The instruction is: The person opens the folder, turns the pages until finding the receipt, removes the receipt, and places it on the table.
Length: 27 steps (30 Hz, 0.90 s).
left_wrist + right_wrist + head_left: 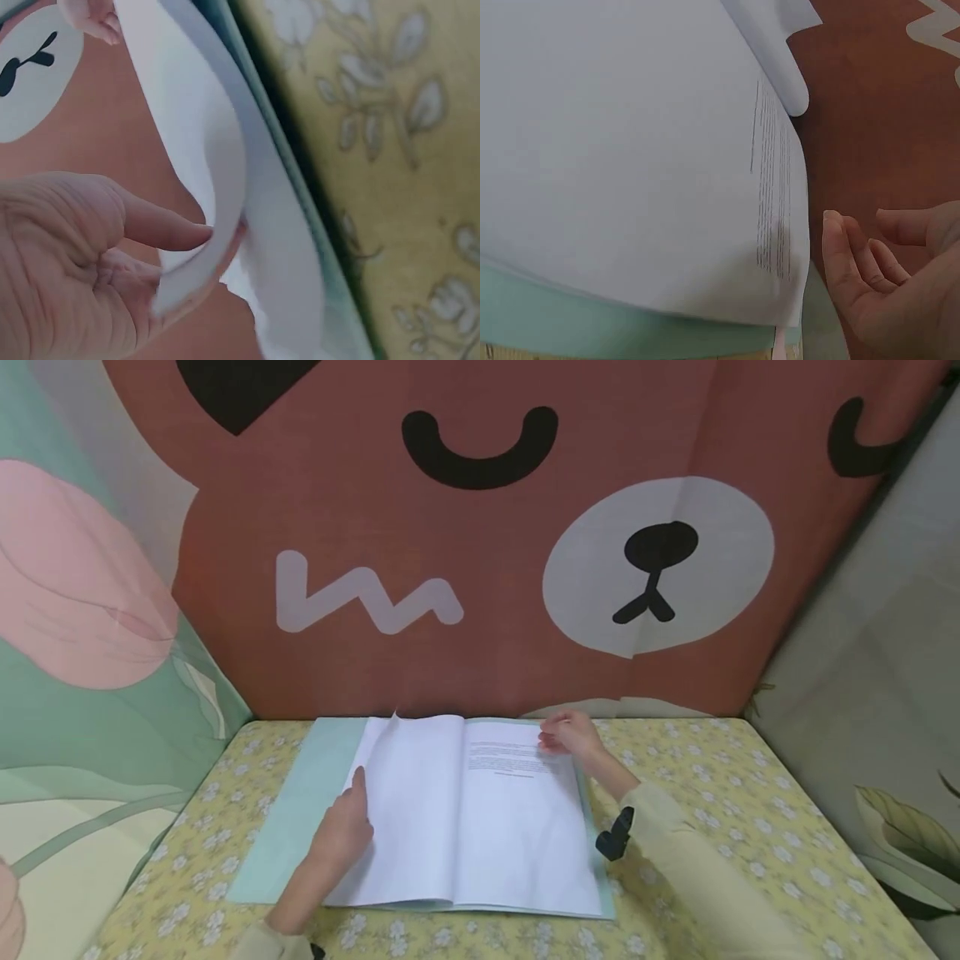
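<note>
The left hand (pixel 340 831) is held towards the near edge of the tabletop (pixel 723 797), thumb (pixel 169 227) and fingers (pixel 359 780) pinched; the right hand (pixel 573 735) is extended to the far edge, loosely bent.

A pale green folder (pixel 281 827) lies open on the desk (pixel 750 827), reaching its far edge; the blank white left page (pixel 412 827) curls, the right page (pixel 525 835) bears printed lines (pixel 510 757).
</note>
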Tool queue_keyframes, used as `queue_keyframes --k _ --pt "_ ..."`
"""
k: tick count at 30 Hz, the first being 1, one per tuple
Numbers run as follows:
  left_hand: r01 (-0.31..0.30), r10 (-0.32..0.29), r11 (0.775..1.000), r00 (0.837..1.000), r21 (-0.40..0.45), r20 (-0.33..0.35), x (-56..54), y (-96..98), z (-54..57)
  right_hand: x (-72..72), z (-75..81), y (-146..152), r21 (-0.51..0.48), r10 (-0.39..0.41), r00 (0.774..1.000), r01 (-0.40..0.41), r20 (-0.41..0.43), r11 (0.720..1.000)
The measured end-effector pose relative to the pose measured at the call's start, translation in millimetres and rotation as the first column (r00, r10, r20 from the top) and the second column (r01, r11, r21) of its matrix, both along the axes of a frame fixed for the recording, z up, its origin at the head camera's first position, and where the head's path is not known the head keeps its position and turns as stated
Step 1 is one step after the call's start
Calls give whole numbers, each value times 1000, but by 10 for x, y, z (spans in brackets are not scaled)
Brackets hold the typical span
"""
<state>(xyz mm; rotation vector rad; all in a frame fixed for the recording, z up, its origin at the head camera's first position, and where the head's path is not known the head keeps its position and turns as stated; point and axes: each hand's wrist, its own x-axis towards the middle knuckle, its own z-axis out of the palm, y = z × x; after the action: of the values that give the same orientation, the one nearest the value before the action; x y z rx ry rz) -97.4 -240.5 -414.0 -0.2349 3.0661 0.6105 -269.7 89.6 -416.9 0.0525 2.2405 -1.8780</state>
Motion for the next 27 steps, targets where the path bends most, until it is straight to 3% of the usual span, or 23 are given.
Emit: queue_keyframes --k 7,11,15,18,21,24,27 --pt "42 -44 977 999 -207 -6 29 37 -83 -11 -102 204 21 -31 999 32 -18 999" --pt "76 -84 932 996 -356 -7 20 66 -87 -10 -129 274 66 -47 999 48 -21 997" --pt "163 -194 876 981 -454 -23 4 51 -105 -29 -162 294 96 -69 997 70 -13 993" --pt "272 -301 864 954 -423 -1 4 38 -137 -30 -177 301 130 -63 997 67 -33 989" --pt "351 -350 883 935 -312 63 14 45 -158 -20 -191 314 238 -18 994 45 -112 970" --pt "368 -346 898 929 -241 129 16 58 -180 -11 -215 331 397 54 973 40 -224 917" --pt "369 -343 902 928 -226 145 14 70 -184 -9 -255 350 526 147 941 37 -304 850"
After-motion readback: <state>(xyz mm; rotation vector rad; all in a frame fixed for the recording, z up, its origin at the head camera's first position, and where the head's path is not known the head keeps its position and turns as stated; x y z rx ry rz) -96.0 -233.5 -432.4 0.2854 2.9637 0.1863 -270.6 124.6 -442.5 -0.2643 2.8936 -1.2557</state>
